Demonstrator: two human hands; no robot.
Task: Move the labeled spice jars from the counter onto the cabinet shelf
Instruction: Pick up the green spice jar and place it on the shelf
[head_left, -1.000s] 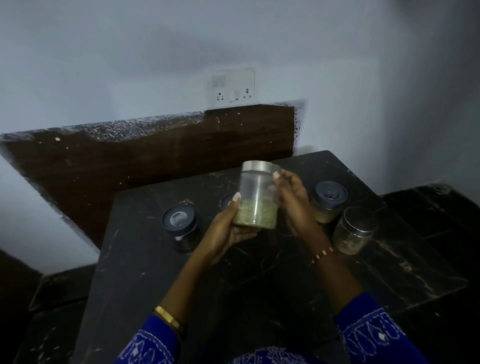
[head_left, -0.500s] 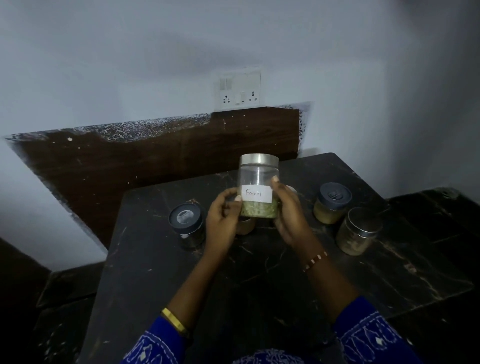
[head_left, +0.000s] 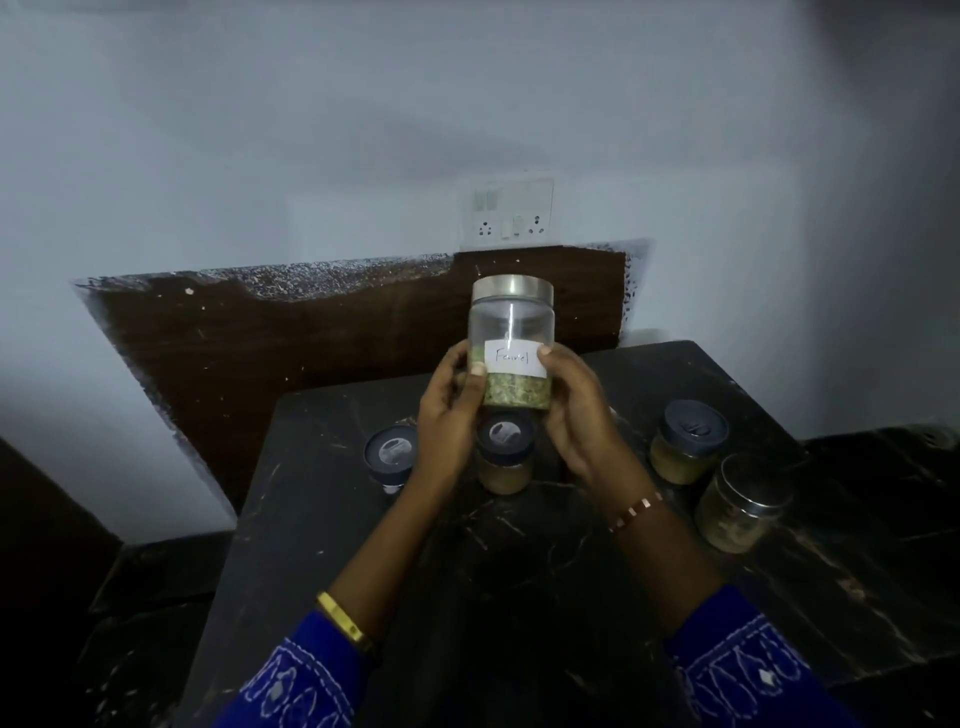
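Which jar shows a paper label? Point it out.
The steel-lidded jar held up by both hands, left hand and right hand. Its white label faces the camera; the four jars on the counter show none.

blue embroidered sleeves (head_left: 291, 680), gold bangle (head_left: 347, 621), beaded bracelet (head_left: 635, 512).

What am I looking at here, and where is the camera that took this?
No machine here: a person wears a camera on the head, looking down at their own two hands. The left hand and right hand together hold up a clear jar with a metal lid and a white label that seems to read "Fennel"; greenish spice fills its bottom. Below, on the dark counter, stand four more jars: three with dark lids and one with a metal lid. A wall socket sits behind.
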